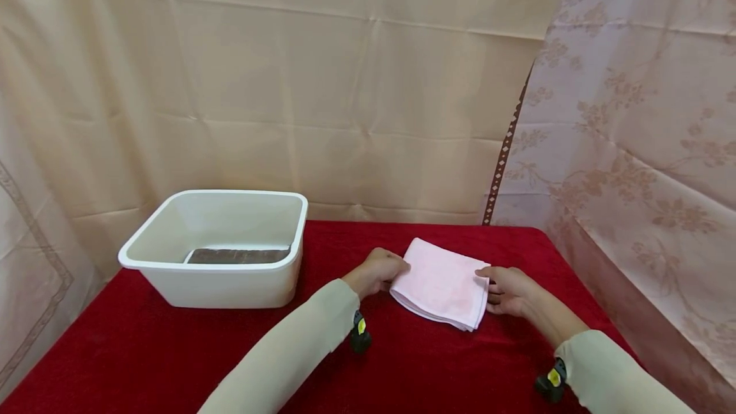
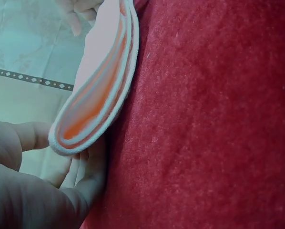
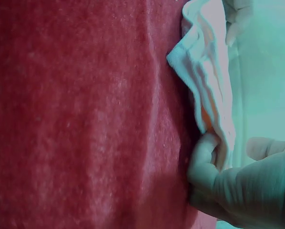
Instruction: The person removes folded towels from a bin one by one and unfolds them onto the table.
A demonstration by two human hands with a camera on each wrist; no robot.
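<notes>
A folded pink towel (image 1: pixel 439 280) with white hemmed edges lies low over the red cloth, between the two hands. My left hand (image 1: pixel 382 271) grips its left edge. In the left wrist view the thumb is above the rounded fold of the towel (image 2: pixel 97 100) and the other fingers (image 2: pixel 90 176) go beneath. At the opposite edge my right hand (image 1: pixel 512 292) holds the towel, thumb on top. The right wrist view shows its curled fingers (image 3: pixel 204 164) tucked under the stacked layers (image 3: pixel 209 81), where a loose corner sticks out.
To the left stands a white plastic basin (image 1: pixel 230 285) with a brown, flat-looking thing (image 1: pixel 238 256) inside at the bottom. Red velvety cloth (image 1: pixel 420 369) covers the table. A beige curtain (image 1: pixel 345 94) hangs behind, and a flowered one (image 1: pixel 650 145) borders the right side.
</notes>
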